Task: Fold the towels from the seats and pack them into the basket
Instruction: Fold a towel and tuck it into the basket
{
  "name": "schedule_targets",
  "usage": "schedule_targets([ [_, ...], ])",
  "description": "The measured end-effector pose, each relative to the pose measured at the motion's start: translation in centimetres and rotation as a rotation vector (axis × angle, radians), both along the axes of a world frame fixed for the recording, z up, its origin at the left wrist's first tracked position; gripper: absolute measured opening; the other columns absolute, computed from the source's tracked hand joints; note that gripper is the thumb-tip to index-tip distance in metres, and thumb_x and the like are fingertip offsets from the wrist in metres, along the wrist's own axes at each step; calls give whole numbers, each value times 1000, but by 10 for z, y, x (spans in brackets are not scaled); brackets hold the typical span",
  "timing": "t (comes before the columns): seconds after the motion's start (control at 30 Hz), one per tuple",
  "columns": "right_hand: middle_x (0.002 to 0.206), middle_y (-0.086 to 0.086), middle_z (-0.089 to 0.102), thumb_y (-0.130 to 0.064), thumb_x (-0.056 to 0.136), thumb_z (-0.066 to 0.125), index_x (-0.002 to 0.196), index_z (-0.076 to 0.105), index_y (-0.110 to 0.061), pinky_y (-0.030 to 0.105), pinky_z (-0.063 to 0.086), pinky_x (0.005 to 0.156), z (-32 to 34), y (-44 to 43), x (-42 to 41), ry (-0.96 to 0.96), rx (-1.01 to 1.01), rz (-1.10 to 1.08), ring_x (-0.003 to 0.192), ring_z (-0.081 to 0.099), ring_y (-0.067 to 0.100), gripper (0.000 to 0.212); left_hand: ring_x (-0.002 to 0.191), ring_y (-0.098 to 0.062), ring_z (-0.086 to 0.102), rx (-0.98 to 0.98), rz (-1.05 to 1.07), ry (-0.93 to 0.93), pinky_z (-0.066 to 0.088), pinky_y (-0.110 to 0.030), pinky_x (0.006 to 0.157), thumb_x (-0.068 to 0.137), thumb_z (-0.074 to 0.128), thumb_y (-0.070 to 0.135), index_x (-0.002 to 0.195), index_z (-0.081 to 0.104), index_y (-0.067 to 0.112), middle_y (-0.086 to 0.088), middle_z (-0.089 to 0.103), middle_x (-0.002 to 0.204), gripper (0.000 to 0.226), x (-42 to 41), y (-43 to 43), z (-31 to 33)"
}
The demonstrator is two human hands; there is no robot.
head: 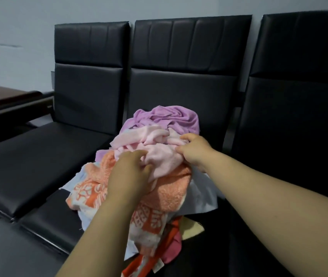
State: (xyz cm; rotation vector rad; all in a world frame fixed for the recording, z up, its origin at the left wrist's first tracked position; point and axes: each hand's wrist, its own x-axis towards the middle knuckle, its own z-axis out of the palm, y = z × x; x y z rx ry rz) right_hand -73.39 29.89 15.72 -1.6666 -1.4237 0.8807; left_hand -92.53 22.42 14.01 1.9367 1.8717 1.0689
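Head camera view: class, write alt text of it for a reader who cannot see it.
Two bare hands work a heap of crumpled towels on the middle black padded seat: the left hand and right hand grip a pale pink terry towel. A lilac towel lies behind it, an orange fleecy towel beneath.
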Motion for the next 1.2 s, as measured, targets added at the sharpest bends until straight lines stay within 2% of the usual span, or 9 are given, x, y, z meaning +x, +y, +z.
schedule_targets([
  [0.1, 104, 1, 71, -7, 91, 72, 121, 71, -16, 16, 52, 62, 7, -5, 6, 97, 105, 38, 82, 65, 11, 31, 97, -23, 66, 73, 30, -24, 51, -36, 78, 92, 65, 30, 113, 74, 29, 0, 73, 104, 23, -1, -1, 6],
  [0.2, 102, 7, 73, -4, 92, 73, 108, 75, -18, 24, 54, 58, 23, -20, 18, 186, 162, 85, 77, 67, 14, 22, 99, -21, 64, 198, 62, 11, 38, -27, 73, 95, 66, 30, 112, 76, 23, 1, 73, 107, 21, 2, -15, 22],
  [0.37, 98, 14, 75, -1, 93, 71, 96, 76, -15, 37, 59, 77, 48, -63, 58, 327, 185, 80, 84, 69, 20, 14, 93, -12, 65, 300, -79, -68, 49, -30, 78, 91, 71, 27, 104, 79, 25, 9, 74, 98, 15, 32, -50, 41],
  [0.5, 101, 10, 77, -1, 93, 71, 98, 76, -15, 32, 62, 77, 51, -113, 108, 292, 160, 39, 90, 73, 19, 15, 81, 2, 63, 176, -291, -179, 44, -10, 70, 88, 74, 25, 90, 78, 29, 16, 73, 84, 6, 77, -76, 40],
  [0.8, 99, 2, 79, -8, 93, 73, 98, 79, -20, 40, 61, 87, 21, -219, 238, 244, 119, -267, 97, 75, 20, 15, 83, -4, 68, -156, -762, -209, 57, -32, 82, 94, 69, 30, 95, 75, 28, 17, 74, 88, 7, 204, -138, 7],
  [0.87, 101, 3, 78, -12, 90, 74, 96, 78, -22, 41, 60, 90, 2, -237, 267, 185, 110, -419, 98, 74, 21, 13, 86, -3, 68, -252, -835, -124, 58, -31, 83, 93, 68, 37, 108, 72, 34, 18, 71, 101, 16, 221, -145, -2],
  [0.97, 120, 0, 70, -34, 84, 78, 109, 74, -29, 39, 56, 95, -29, -261, 295, -209, -68, -512, 107, 67, 20, 26, 99, -5, 63, -235, -768, 125, 52, -31, 93, 93, 66, 44, 127, 62, 36, 14, 59, 127, 35, 231, -136, -17],
  [1.03, 131, 0, 60, -44, 85, 75, 119, 70, -31, 36, 53, 94, -42, -273, 296, -419, -173, -399, 110, 63, 20, 37, 117, -16, 58, -247, -724, 277, 47, -34, 101, 93, 65, 41, 133, 59, 32, 3, 55, 137, 41, 230, -124, -30],
  [1.2, 140, -6, 57, -66, 90, 59, 142, 52, -34, 33, 44, 104, -72, -298, 272, -540, -426, 46, 122, 56, 13, 61, 132, -26, 47, -411, -814, 584, 40, -41, 111, 94, 62, 49, 146, 50, 32, -1, 51, 143, 56, 231, -111, -69],
])
